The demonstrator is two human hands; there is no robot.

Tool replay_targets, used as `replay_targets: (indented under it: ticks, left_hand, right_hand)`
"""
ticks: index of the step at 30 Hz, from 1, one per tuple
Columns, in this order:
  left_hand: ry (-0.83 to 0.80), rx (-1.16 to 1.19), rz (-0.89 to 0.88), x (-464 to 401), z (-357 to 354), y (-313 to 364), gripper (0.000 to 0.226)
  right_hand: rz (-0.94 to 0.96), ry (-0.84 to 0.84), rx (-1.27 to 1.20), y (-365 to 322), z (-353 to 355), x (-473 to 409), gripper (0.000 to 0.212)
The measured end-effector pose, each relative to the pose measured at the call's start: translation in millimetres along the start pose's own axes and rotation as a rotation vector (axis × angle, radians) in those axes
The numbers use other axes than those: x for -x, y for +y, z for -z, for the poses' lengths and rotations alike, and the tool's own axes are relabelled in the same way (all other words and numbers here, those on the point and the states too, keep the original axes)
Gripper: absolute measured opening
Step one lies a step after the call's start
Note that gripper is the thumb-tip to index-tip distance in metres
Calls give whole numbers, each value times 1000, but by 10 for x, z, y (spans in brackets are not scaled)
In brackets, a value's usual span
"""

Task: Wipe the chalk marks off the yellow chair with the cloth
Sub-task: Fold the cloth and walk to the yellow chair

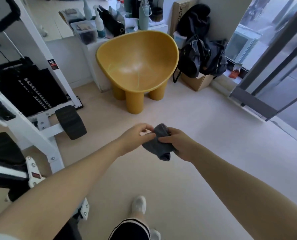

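Two hands were out in front of me, and between them hung the crumpled dark grey cloth (159,142). My right hand (177,144) had it, fingers curled round the bundle from the right with the thumb lying across its top. My left hand (135,137) came in from the other side, fingertips pinching the cloth's upper left edge, the remaining fingers loosely bent. One rolled end of the cloth drooped below my right hand.

Ahead stood the rounded mustard-yellow plastic chair (137,66), a deep bowl-shaped seat on thick stubby legs, upright on the pale floor (196,135) and well apart from my hands. Faint pale curved lines (125,66) showed across the inside of the seat, along with a whitish sheen near the middle; I could not tell where chalk ended and glare began.

At my left sat the white-framed weight machine (31,87) with its black plate stack and padded roller. Just behind the chair ran a low white surface (71,30) carrying bottles and a clear box. To the chair's right, dark bags (203,56) were heaped over a cardboard box (196,82), beside the glass door (274,58). Down below, my white shoe (139,204) was planted on the floor.
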State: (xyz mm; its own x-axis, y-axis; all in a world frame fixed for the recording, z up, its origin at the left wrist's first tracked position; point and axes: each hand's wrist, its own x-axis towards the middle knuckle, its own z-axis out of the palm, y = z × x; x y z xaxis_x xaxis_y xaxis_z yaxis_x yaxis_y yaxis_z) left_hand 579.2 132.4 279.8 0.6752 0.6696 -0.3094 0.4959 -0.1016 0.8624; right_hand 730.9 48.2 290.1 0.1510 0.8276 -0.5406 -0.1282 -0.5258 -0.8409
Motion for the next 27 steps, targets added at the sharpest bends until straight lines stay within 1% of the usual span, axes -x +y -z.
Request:
replay_targets:
  ticks: [1, 2, 4, 5, 7, 8, 11, 13, 15, 16, 18, 19, 20, 21, 23, 24, 26, 27]
  left_hand:
    - [-74, 108, 21, -132, -37, 47, 33]
    - [-106, 178, 26, -299, -47, 89, 41]
    - [-91, 168, -2, -717, -11, 110, 52]
    - [-73, 154, -14, -941, 31, 135, 52]
    - [-36, 114, -11, -1402, 149, 215, 43]
    - [-32, 90, -17, -1633, 221, 260, 38]
    - [-45, 50, -20, -2301, 470, 426, 23]
    - [-38, 12, -24, -2719, 659, 567, 13]
    - [-45, -8, -51, -3102, 837, 727, 14]
    - [-44, -3, -57, -3275, 921, 799, 15]
    - [-35, 8, -58, -3613, 1067, 899, 16]
    - [-35, -3, -56, -3773, 1125, 933, 17]
    - [-35, -15, -58, -3931, 1184, 964, 19]
    - [-28, -23, -61, -4103, 1246, 979, 20]
    - [40, -40, -44, -4435, 1360, 973, 17]
    - [99, -51, -20, -4606, 1420, 942, 12]
    - [239, -88, 80, -4951, 1537, 850, 6]
    - [297, -89, 154, -5125, 1576, 786, 10]
  right_hand:
    - [12, -10, -27, -79, 55, -99, 31]
    - [25, -15, -45, -168, 133, -216, 34]
    - [71, -37, -48, -350, 347, -493, 38]
    - [98, -57, -43, -446, 471, -648, 39]
    - [139, -69, -5, -676, 725, -974, 42]
    - [151, -39, 37, -814, 842, -1143, 41]
    - [145, 167, 237, -1247, 1169, -1698, 36]
    - [161, 300, 460, -1484, 1397, -2097, 34]
    - [265, 380, 719, -1714, 1595, -2458, 47]
    - [346, 359, 784, -1840, 1664, -2611, 55]
    - [468, 189, 871, -2057, 1767, -2925, 64]
    - [485, 92, 952, -2140, 1810, -3102, 65]
    - [490, 21, 1038, -2215, 1856, -3295, 61]
    - [495, -14, 1106, -2295, 1905, -3500, 53]
    - [525, 15, 1170, -2470, 2004, -3903, 30]
    - [528, 39, 1172, -2568, 2053, -4097, 23]
    - [520, 48, 1124, -2759, 2131, -4486, 20]
    - [510, 43, 1085, -2834, 2157, -4691, 19]
